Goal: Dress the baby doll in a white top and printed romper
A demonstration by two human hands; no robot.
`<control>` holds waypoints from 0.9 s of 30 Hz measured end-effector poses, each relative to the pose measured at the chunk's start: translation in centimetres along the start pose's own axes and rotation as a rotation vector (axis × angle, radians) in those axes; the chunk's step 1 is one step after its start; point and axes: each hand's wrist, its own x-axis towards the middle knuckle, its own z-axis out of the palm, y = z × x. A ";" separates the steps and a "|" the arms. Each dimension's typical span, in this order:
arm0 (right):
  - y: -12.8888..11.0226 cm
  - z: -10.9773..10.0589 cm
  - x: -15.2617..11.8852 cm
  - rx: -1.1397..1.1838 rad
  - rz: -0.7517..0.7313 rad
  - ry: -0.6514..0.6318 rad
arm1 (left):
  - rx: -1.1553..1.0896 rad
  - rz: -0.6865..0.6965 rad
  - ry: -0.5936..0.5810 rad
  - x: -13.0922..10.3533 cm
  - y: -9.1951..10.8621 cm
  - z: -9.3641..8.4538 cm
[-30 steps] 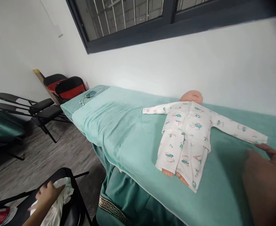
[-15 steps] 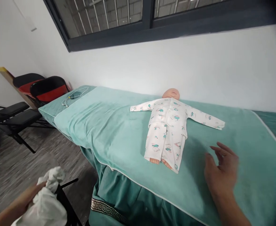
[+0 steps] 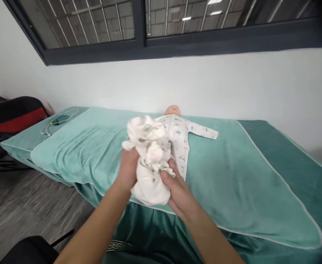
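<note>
Bunched white cloth (image 3: pixel 152 183) is held up in front of me, crumpled and slightly blurred; its exact kind cannot be made out. My left hand (image 3: pixel 128 167) grips its left side, and my right hand (image 3: pixel 179 187) holds the right side with the thumb on top. Behind the cloth, a baby doll (image 3: pixel 172 109) lies face up on the bed, dressed in white printed baby clothes (image 3: pixel 179 134). One sleeve stretches to the right. The cloth and my hands hide the doll's other sleeve and much of its lower body.
A massage bed with a light green cover (image 3: pixel 232 190) runs along the white wall below a barred window (image 3: pixel 144 22). A pale cable (image 3: pixel 60 121) lies on its left end. Folding chairs (image 3: pixel 20 113) stand at the left, and a black seat (image 3: pixel 30 251) is at lower left.
My left hand has lifted the white cloth from the lower left to above the bed. My right hand, open and bare before, now grips it too. The view has turned right.
</note>
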 end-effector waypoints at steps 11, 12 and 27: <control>-4.2 -5.1 0.7 -0.191 -0.111 0.385 | 0.080 -0.167 -0.236 -1.8 -5.9 1.8; -5.1 -5.9 0.6 -0.208 -0.146 0.422 | 0.125 -0.201 -0.251 -1.9 -6.1 1.0; -11.1 -26.5 -0.3 -1.664 -0.116 0.858 | 0.595 -0.121 -0.136 1.5 -12.3 -7.4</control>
